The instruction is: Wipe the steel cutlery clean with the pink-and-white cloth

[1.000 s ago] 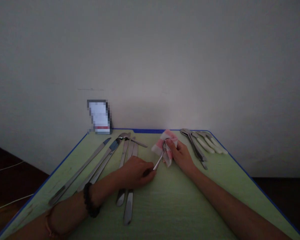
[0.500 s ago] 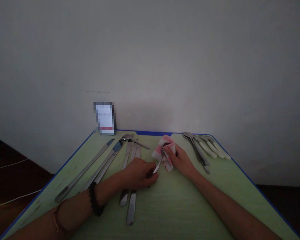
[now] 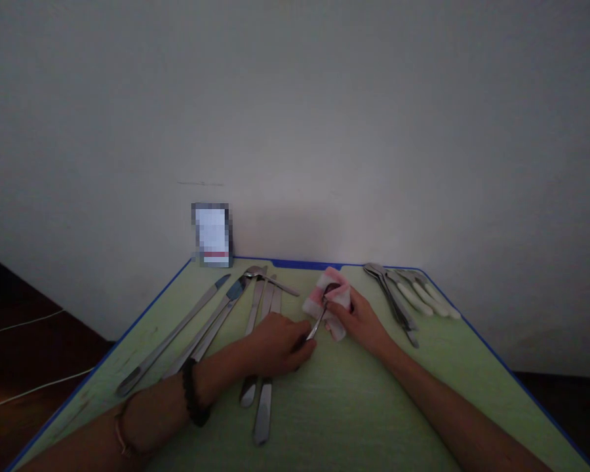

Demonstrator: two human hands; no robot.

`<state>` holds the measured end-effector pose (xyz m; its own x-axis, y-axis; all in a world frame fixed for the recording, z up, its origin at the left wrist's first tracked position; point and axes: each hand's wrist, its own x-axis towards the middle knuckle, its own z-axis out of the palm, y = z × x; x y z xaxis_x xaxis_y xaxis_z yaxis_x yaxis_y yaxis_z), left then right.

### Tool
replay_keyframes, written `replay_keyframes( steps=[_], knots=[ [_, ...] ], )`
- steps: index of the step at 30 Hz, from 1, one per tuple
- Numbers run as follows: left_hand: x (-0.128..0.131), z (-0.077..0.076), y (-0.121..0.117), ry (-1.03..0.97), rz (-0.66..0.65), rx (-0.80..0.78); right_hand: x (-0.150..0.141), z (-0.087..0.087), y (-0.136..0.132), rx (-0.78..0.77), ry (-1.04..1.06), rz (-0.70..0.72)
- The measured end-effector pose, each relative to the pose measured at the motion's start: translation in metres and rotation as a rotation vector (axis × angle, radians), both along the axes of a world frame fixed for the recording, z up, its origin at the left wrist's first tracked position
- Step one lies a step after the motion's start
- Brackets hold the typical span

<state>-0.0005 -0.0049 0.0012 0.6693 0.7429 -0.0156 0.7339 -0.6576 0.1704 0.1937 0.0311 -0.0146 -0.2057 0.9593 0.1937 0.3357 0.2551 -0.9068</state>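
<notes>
Between my two hands is a metal spoon, tilted up and away from me. Its handle end is closed in the fingers of my left hand, which reaches over some of the knives. My right hand grips a pink and white cloth folded about the spoon's bowl, with the thumb pressing near the bowl. Part of the bowl shows as a dark oval against the cloth; the rest is covered.
Several table knives lie left of and beneath my left arm. A small spoon rests across their far ends. On the right lie several metal spoons and white-handled utensils. A lit phone leans on the wall behind the green, blue-edged table.
The whole view has shifted slightly, so everything appears a little further right. Both hands keep their hold on the spoon and cloth; the cloth's folds around the bowl look slightly different.
</notes>
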Motion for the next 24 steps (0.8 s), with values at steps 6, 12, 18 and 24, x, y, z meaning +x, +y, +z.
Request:
replay_keyframes(
  steps=[6, 12, 18, 24],
  knots=[
    [-0.0007, 0.0007, -0.0006, 0.018, -0.017, 0.023, 0.0005, -0.0028, 0.0016, 0.015, 0.053, -0.039],
    [-0.0013, 0.0006, -0.0005, 0.004, -0.017, 0.015, 0.0015, 0.0021, -0.0014, 0.033, 0.073, 0.023],
    [-0.0007, 0.0009, -0.0001, -0.018, 0.035, -0.018, 0.0055, 0.0001, 0.0029, 0.001, 0.174, 0.04],
    [0.0002, 0.0006, 0.0002, -0.018, 0.031, -0.035, 0.0061, -0.003, 0.0078, -0.072, 0.223, -0.041]
  ],
)
